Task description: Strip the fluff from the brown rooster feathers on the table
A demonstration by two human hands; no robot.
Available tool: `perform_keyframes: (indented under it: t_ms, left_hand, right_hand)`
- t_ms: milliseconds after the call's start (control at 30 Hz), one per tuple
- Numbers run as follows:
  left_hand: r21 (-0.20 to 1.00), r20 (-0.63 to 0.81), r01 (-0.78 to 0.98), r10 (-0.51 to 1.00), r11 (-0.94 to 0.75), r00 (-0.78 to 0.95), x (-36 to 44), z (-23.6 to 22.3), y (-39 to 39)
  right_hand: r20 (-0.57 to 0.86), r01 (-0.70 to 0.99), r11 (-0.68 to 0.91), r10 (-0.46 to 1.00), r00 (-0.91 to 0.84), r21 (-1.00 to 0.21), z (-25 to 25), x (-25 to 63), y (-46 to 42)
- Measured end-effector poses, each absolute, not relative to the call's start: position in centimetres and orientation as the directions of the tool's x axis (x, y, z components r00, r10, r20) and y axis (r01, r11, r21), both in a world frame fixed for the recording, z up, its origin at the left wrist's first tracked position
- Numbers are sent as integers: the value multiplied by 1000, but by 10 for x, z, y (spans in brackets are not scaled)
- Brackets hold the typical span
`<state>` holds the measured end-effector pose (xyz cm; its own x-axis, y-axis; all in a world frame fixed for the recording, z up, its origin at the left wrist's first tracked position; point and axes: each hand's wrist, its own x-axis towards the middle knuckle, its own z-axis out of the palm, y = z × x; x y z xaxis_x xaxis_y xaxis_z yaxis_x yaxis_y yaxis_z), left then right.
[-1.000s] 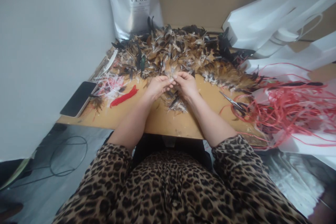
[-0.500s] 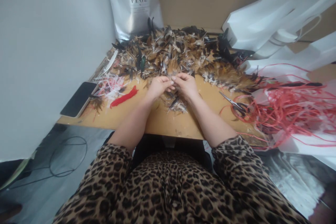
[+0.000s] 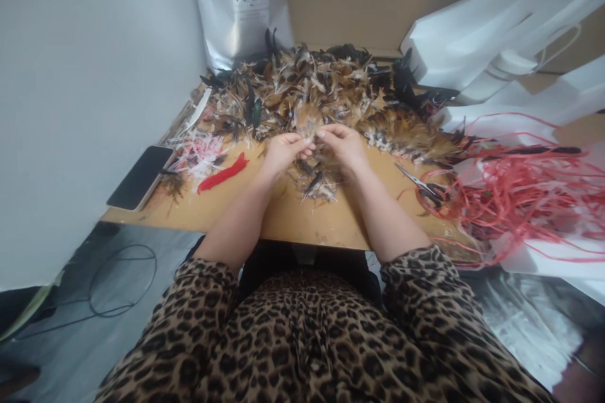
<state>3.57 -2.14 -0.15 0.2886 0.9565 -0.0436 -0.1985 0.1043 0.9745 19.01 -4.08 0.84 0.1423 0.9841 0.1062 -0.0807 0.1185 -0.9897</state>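
Note:
My left hand (image 3: 284, 152) is closed in a pinch around the base of a small bunch of light brown feathers (image 3: 307, 116), whose tips point away from me. Just beside it, my right hand (image 3: 344, 146) has thumb and forefinger pressed together. What lies between those right fingertips is too small to make out. Beyond both hands spreads a large heap of loose brown and black feathers (image 3: 283, 88). Below them on the table lie small dark feathers and whitish scraps (image 3: 319, 186). A neat row of golden-brown feathers (image 3: 411, 132) rests to the right of my right hand.
On the wooden table (image 3: 302, 223) lie a bundle of red strings (image 3: 223, 174), pink and white strips (image 3: 198, 154), a phone (image 3: 140, 177) and scissors (image 3: 420, 181). Tangled red ribbon (image 3: 529, 195) covers the right side. A silver bag (image 3: 246, 19) stands at the back.
My right hand has moved slightly right and away from my left, opening a small gap between the fingertips. My left hand keeps the feather bunch in nearly the same place.

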Motion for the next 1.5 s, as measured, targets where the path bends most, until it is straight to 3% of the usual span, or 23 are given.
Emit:
perform_keyframes:
  t_ms: [133, 300, 633, 733, 867, 1033, 1267, 1500]
  left_hand:
    - [950, -62, -286, 972, 127, 225, 31, -2, -16]
    - [945, -61, -301, 975, 126, 215, 30, -4, -14]
    - [939, -69, -314, 972, 139, 224, 31, -3, -15]
    - [933, -74, -328, 970, 150, 234, 31, -2, -16]
    - [926, -105, -326, 959, 191, 265, 30, 0, -17]
    - [926, -64, -332, 943, 178, 328, 31, 0, -20]
    - [944, -40, -289, 926, 158, 374, 35, 4, -25]
    - [923, -72, -329, 929, 200, 363, 37, 4, -25]
  right_hand:
    - [103, 227, 81, 991, 88, -971, 8, 220, -38]
    - [64, 560, 97, 995, -77, -823, -4, 235, -36]
    - [138, 748, 228, 974, -182, -623, -8, 216, -33]
    - [171, 663, 218, 976, -136, -716, -13, 217, -30]
    - [109, 312, 98, 994, 18, -945, -5, 219, -34]
    - [-60, -65, -63, 997, -54, -996, 9, 218, -41]
    - [-162, -126, -186, 970, -180, -975, 3, 212, -41]
    - [-155, -125, -182, 968, -195, -975, 3, 206, -41]
